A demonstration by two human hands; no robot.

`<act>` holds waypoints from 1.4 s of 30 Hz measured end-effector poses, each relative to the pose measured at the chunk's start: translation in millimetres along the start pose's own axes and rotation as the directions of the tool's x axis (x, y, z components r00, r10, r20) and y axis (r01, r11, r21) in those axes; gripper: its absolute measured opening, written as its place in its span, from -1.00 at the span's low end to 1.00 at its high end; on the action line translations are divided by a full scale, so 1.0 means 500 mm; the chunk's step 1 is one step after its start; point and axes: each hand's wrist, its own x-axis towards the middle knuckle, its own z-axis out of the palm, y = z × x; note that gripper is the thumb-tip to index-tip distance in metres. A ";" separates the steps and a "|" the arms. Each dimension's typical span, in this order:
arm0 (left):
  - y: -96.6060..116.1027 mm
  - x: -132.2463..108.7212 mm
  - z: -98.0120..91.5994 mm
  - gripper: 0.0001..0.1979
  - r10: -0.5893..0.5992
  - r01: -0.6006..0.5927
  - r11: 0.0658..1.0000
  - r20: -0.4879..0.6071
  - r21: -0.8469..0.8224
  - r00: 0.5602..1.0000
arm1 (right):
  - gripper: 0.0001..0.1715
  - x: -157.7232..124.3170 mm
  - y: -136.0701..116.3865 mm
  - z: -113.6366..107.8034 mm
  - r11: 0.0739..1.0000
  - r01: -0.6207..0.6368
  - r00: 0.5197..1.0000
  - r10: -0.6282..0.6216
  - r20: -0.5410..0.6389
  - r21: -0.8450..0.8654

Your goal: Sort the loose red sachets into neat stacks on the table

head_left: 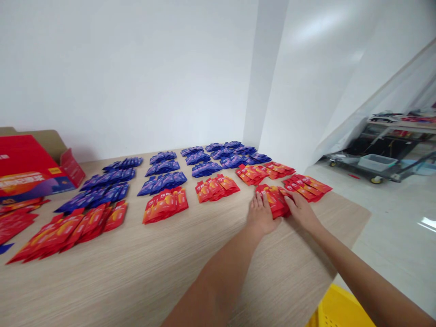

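Note:
Both of my hands rest on a small stack of red sachets (pixel 276 200) near the right end of a light wooden table (pixel 143 272). My left hand (pixel 260 215) lies on the stack's left side, fingers stretched forward. My right hand (pixel 299 210) presses against the stack's right side, fingers flat and pointing left. Other red sachet stacks (pixel 308 186) (pixel 251 174) sit just beyond.
Rows of blue sachet piles (pixel 163 168) fill the far part of the table, with red piles (pixel 165 204) (pixel 216 187) (pixel 75 229) in front. An open red carton (pixel 30 170) stands at the left. A yellow bin (pixel 340 311) sits below the table's right edge. A wheeled cart (pixel 378 163) stands on the floor.

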 end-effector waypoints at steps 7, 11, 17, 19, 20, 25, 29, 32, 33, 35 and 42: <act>0.000 0.001 0.000 -0.03 -0.004 0.004 1.000 -0.004 -0.002 1.000 | -0.62 -0.001 -0.008 -0.010 0.991 -0.035 0.999 0.039 -0.032 0.131; 0.000 0.001 -0.001 -0.03 -0.003 0.003 1.000 0.016 0.001 1.000 | -0.67 -0.006 -0.012 -0.030 0.983 -0.061 0.994 0.075 -0.077 0.172; -0.001 0.003 -0.001 -0.04 0.005 -0.004 1.000 0.020 -0.007 1.000 | -0.89 -0.015 -0.021 -0.031 0.953 -0.035 0.992 0.070 -0.109 0.300; -0.002 0.004 0.000 -0.03 -0.003 0.004 1.000 0.021 -0.022 1.000 | -0.93 -0.016 -0.025 -0.027 0.941 -0.049 0.994 0.080 -0.079 0.336; -0.002 0.004 0.000 -0.01 -0.005 0.006 1.000 0.020 -0.027 1.000 | -0.94 -0.015 -0.025 -0.025 0.935 -0.052 0.995 0.078 -0.060 0.351; 0.000 0.002 -0.002 0.00 0.004 -0.003 0.999 0.028 -0.032 1.000 | -0.81 -0.013 -0.015 -0.015 0.943 -0.037 0.984 0.092 -0.152 0.331; 0.000 0.003 -0.008 -0.05 0.019 -0.018 1.000 0.046 -0.011 0.999 | -0.51 -0.010 0.007 0.009 0.962 -0.142 0.965 0.186 -0.183 0.231; -0.001 0.014 -0.011 -0.07 0.048 -0.049 0.999 0.050 0.010 0.998 | -0.40 -0.006 0.027 0.029 0.968 -0.162 0.966 0.195 -0.170 0.189; -0.001 0.019 -0.010 -0.07 0.059 -0.060 0.998 0.048 0.016 0.997 | -0.37 -0.005 0.033 0.033 0.970 -0.161 0.966 0.193 -0.170 0.183; -0.002 0.029 -0.007 -0.07 0.066 -0.067 0.997 0.029 0.027 0.997 | -0.34 -0.002 0.043 0.039 0.969 -0.170 0.966 0.200 -0.164 0.179; -0.004 0.039 0.009 0.00 0.026 -0.024 0.997 -0.027 0.071 0.999 | -0.36 -0.001 0.060 0.041 0.975 -0.183 0.961 0.205 -0.188 0.130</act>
